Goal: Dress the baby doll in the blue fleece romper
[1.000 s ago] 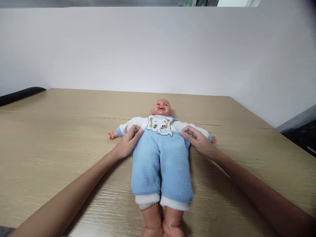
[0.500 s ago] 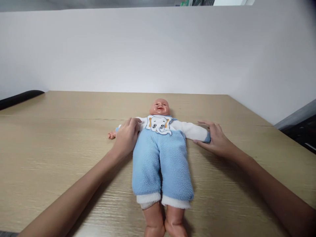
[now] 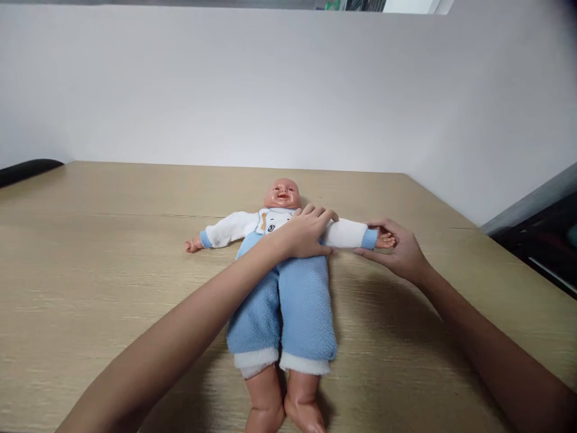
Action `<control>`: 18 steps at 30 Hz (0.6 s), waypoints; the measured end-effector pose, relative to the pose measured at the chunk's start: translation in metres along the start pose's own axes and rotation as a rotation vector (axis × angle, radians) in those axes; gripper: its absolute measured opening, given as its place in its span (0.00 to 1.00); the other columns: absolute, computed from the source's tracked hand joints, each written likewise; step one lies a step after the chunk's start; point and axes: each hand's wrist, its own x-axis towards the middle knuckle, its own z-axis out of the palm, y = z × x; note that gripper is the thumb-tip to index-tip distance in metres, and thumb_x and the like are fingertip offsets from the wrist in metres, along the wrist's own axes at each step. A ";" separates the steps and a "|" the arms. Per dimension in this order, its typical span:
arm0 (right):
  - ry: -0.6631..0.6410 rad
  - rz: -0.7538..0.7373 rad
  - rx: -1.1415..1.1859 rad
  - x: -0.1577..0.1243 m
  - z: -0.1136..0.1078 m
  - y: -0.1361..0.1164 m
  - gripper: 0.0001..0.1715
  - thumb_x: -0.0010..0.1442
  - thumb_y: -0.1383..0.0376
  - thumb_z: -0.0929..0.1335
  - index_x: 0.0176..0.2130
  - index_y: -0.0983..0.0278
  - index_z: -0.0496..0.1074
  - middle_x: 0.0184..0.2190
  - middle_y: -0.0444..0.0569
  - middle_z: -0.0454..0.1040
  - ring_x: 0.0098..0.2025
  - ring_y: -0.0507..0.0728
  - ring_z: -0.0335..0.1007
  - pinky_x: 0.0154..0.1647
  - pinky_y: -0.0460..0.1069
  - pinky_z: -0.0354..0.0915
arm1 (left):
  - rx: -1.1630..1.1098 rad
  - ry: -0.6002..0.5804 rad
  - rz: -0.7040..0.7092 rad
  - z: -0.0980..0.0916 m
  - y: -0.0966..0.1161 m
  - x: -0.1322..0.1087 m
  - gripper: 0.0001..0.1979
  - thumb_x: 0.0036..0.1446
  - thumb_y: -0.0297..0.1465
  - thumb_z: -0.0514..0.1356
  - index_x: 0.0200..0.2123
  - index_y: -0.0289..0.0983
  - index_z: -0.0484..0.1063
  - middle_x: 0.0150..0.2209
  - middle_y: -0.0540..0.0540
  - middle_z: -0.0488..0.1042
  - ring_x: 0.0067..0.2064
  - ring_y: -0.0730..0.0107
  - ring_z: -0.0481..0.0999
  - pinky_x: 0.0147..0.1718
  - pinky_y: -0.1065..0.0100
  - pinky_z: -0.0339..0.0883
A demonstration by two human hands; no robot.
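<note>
A baby doll [image 3: 306,300] lies on its back with its arms spread and its feet towards me. It wears a white top with an elephant patch and fluffy blue trousers [image 3: 304,313]. My left hand [image 3: 311,231] reaches across its chest, fingers over and thumb under the upper part of the right-side white sleeve [image 3: 346,233], hiding much of the patch. At that sleeve's blue cuff [image 3: 369,239], my right hand [image 3: 401,249] has its thumb below and fingers behind, around the doll's small hand [image 3: 385,239]. The other sleeve [image 3: 232,228] lies free on the left.
The doll rests on a wooden table [image 3: 112,288] with a seam running across it. A pale wall panel [image 3: 225,90] rises behind the table. A black curved object [image 3: 31,171] stands at the left edge, and dark items [image 3: 541,240] are beyond the right edge.
My left hand has moved from the left-side sleeve across to the right-side one. The doll's hand now shows beyond the right cuff, where only the cuff was visible before.
</note>
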 end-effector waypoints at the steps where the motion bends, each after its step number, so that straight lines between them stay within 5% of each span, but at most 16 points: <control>1: 0.012 -0.003 0.043 -0.001 0.004 -0.004 0.32 0.53 0.45 0.82 0.49 0.58 0.76 0.46 0.53 0.82 0.46 0.68 0.79 0.49 0.60 0.74 | 0.013 0.006 -0.009 0.004 0.000 0.002 0.34 0.60 0.42 0.71 0.64 0.35 0.66 0.63 0.35 0.73 0.60 0.45 0.69 0.61 0.48 0.65; 7: -0.012 0.051 0.248 -0.007 0.019 -0.020 0.33 0.52 0.49 0.84 0.52 0.57 0.76 0.47 0.50 0.80 0.46 0.63 0.77 0.47 0.55 0.73 | -0.058 0.152 -0.031 0.013 0.001 -0.006 0.23 0.61 0.33 0.66 0.58 0.36 0.70 0.57 0.38 0.77 0.56 0.48 0.71 0.57 0.51 0.66; 12: 0.061 0.177 0.323 -0.007 0.022 -0.012 0.32 0.52 0.49 0.83 0.51 0.57 0.76 0.43 0.47 0.79 0.43 0.61 0.76 0.45 0.53 0.72 | -0.103 0.268 0.026 -0.005 -0.008 -0.024 0.18 0.68 0.41 0.64 0.54 0.38 0.71 0.55 0.39 0.77 0.56 0.49 0.72 0.58 0.50 0.64; 18: 0.059 0.254 0.372 -0.006 0.026 -0.005 0.35 0.49 0.49 0.84 0.51 0.57 0.76 0.39 0.45 0.77 0.40 0.59 0.74 0.44 0.52 0.71 | -0.059 0.139 0.037 -0.023 -0.022 -0.044 0.14 0.71 0.43 0.58 0.40 0.38 0.72 0.43 0.41 0.77 0.50 0.52 0.71 0.53 0.52 0.64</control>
